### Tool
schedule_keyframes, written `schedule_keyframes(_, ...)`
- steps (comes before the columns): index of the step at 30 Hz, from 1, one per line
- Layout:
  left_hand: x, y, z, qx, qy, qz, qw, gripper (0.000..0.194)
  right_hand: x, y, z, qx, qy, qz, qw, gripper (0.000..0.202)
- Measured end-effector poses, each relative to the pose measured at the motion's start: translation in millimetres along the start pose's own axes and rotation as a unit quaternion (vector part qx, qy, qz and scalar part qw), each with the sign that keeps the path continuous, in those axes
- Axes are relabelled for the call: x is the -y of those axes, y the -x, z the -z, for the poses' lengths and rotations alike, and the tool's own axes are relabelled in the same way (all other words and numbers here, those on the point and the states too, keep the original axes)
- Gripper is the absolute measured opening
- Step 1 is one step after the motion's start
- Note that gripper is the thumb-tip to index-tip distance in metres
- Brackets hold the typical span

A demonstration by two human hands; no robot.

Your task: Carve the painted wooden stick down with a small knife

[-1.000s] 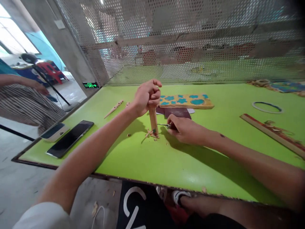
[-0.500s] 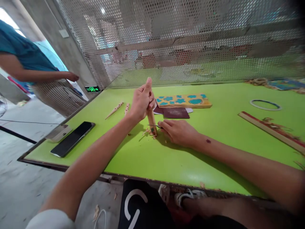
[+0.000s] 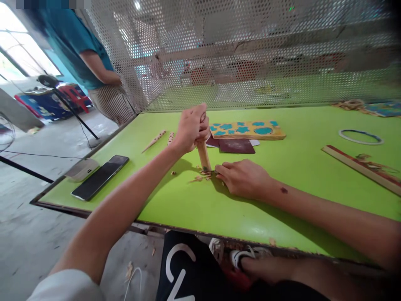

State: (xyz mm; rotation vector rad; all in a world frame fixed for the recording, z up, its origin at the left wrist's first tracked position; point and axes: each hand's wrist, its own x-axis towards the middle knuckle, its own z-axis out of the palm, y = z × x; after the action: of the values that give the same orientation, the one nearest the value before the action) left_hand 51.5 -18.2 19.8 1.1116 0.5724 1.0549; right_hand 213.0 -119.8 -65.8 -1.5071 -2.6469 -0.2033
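Observation:
My left hand is wrapped round the top of a wooden stick, which stands slightly tilted with its lower end at the green table. My right hand is closed on a small knife; its blade is at the stick's lower end and its handle is mostly hidden by the fingers. Wood shavings lie around the foot of the stick. Behind the hands are a yellow board with blue-green patches and dark red sheets.
At the left lie a phone, a pale box and a pointed spotted stick. A ring and a long wooden strip are at the right. A perforated screen borders the back; a person stands beyond the left edge.
The knife blade has moved down the stick to its lower end. My left thumb, raised before, is now folded lower. The view has shifted slightly, and the person's arm at the left is drawn in.

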Motion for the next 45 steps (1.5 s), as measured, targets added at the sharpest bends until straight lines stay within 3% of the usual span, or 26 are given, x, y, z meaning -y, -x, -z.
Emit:
schedule_keyframes(4, 0, -2, 17.2, -0.047, 0.027, -0.005, 0.999, 0.040, -5, 10, 4, 0.021, 0.020, 0.001, 1.000, 0.032)
schedule_keyframes(10, 1, -5, 16.4, -0.013, 0.024, 0.017, 0.999, 0.037, -18, 9, 6, 0.021, 0.009, 0.045, 0.999, 0.031)
schedule_keyframes(13, -17, -5, 21.7, -0.005, 0.057, 0.037, 0.998, 0.038, -30, 8, 2, -0.007, -0.035, 0.039, 0.999, 0.032)
schedule_keyframes(16, -45, -2, 33.9, -0.028, 0.142, -0.022, 0.989, 0.041, -39, 8, -7, -0.054, -0.071, 0.023, 0.996, 0.034)
schedule_keyframes(19, -61, 1, 40.6, -0.036, 0.158, -0.052, 0.985, 0.041, -41, 8, -13, -0.079, -0.090, 0.026, 0.992, 0.035)
schedule_keyframes(22, -52, 3, 34.4, -0.051, 0.138, -0.029, 0.989, 0.042, -38, 7, -13, -0.094, -0.085, 0.031, 0.991, 0.034)
schedule_keyframes(26, -17, 2, 15.9, -0.058, 0.116, 0.041, 0.991, 0.044, -31, 4, -8, -0.099, -0.032, 0.050, 0.993, 0.035)
schedule_keyframes(30, 5, -1, 4.4, -0.058, 0.138, 0.065, 0.987, 0.044, -22, -3, -4, -0.104, 0.034, 0.049, 0.993, 0.039)
schedule_keyframes(34, 7, -4, 1.6, -0.077, 0.137, 0.042, 0.987, 0.044, -12, -9, 1, -0.082, 0.057, 0.044, 0.994, 0.037)
schedule_keyframes(40, 5, -1, -9.3, -0.060, 0.125, 0.059, 0.989, 0.043, -7, -5, 4, -0.052, 0.007, 0.007, 0.999, 0.041)
schedule_keyframes(45, 3, 4, -12.7, -0.046, 0.136, 0.066, 0.987, 0.043, -6, 8, 5, 0.020, 0.019, 0.016, 0.999, 0.036)
